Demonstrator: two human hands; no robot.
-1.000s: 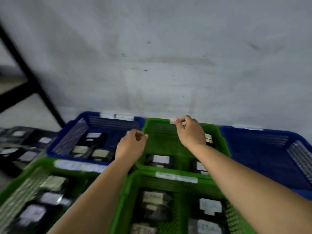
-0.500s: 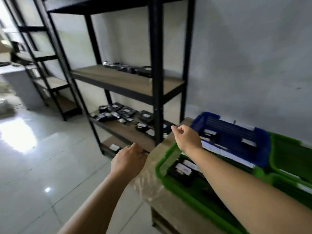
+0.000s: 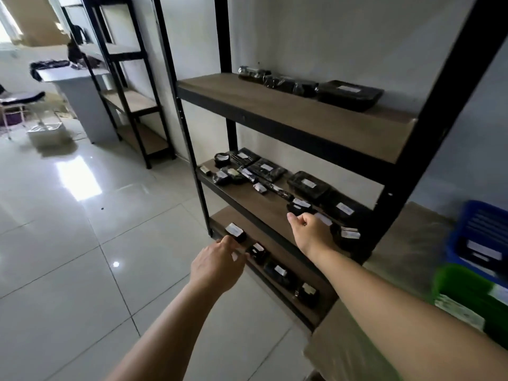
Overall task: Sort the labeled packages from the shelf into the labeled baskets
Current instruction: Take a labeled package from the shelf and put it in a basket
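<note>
Far left: a pale grey counter (image 3: pixel 79 105) with dark items on top is seen across a glossy white tiled floor (image 3: pixel 68 229); a second black metal rack with bare wooden boards (image 3: pixel 132 103) is set against the wall beside it.
Left hand (image 3: pixel 217 266): held out over the floor in front of the lowest board, fingers relaxed and loosely bent, nothing held; its fingertips are seen just beside a small black package with a white label (image 3: pixel 235 232).
Shelf: a black metal-framed shelf with brown wooden boards (image 3: pixel 297 116) is set against a white wall.
Top board: a row of black wrapped packages (image 3: pixel 310 88) is laid along the back, near the wall.
Middle board: many black labeled packages (image 3: pixel 275 177) are spread across it, some touching.
Lowest board: a line of small black labeled packages (image 3: pixel 280 270) is placed along the front edge.
Right hand (image 3: pixel 312 232): stretched to the front edge of the middle board, fingers curled inward, thumb out to the left; no package is seen in its grip.
Far right: a blue plastic basket with a white label (image 3: pixel 481 240) and a green plastic basket with a white label (image 3: pixel 467 295) are set on a brown cardboard surface (image 3: pixel 412 243), well apart from both hands.
</note>
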